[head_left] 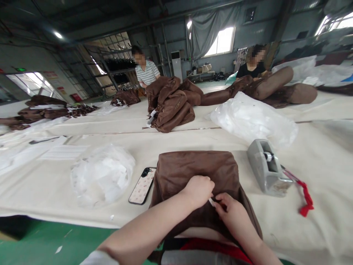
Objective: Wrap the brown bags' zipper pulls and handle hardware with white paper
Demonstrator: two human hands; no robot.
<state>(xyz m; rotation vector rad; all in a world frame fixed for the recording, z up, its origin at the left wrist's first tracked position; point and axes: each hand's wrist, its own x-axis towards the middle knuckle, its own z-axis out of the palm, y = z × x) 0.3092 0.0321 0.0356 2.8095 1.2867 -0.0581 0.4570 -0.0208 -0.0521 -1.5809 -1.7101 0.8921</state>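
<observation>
In front of me a brown leather-like piece (193, 162), a bag or a folded garment, lies on the cream-covered table and hangs towards its near edge. My left hand (199, 189) is closed over the middle of it, with the fingertips mostly hidden. Just to the right, my right hand (231, 211) has thumb and fingers in a pinch. Between the two hands shows a small white slip (211, 202), like a tag or label, and the right fingertips touch it.
A phone (142, 187) lies left of the brown piece, beside a crumpled plastic bag (103, 175). To the right stand a grey tape dispenser (266, 167) and a red ribbon (305, 198). Brown goods (172, 106) are heaped ahead, near white plastic (253, 119). Two people work across the table.
</observation>
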